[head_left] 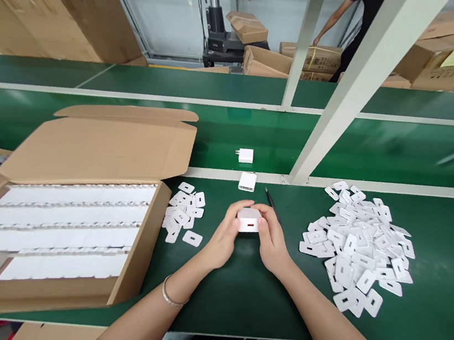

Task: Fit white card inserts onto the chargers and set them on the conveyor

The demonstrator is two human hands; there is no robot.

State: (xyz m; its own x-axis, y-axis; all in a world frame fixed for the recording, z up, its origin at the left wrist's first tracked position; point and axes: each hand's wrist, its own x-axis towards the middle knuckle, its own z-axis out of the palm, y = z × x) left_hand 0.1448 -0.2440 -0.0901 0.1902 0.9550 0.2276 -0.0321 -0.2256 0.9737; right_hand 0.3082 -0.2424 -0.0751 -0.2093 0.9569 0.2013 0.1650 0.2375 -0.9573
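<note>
Between both hands, just above the green bench, is a white USB charger (248,221) with a slot in the face toward me. My left hand (223,236) grips its left side, fingers closed round it. On the opposite side my right hand (272,242) presses thumb and fingers against the same charger. Beyond them lies another white charger (247,181) with several ports facing me. Black tweezers (272,201) rest just behind my right hand. A small pile of white slotted cover plates (182,211) is left of my hands, and a larger heap of cover plates (361,249) is to the right.
An open cardboard box (139,247) with rows of white pieces fills the bench's left side. Above the bench rail appears a white plug charger (246,156). A slanted white post (358,92) rises behind the heap. Across the bench, a person (361,20) reaches toward cartons (323,57).
</note>
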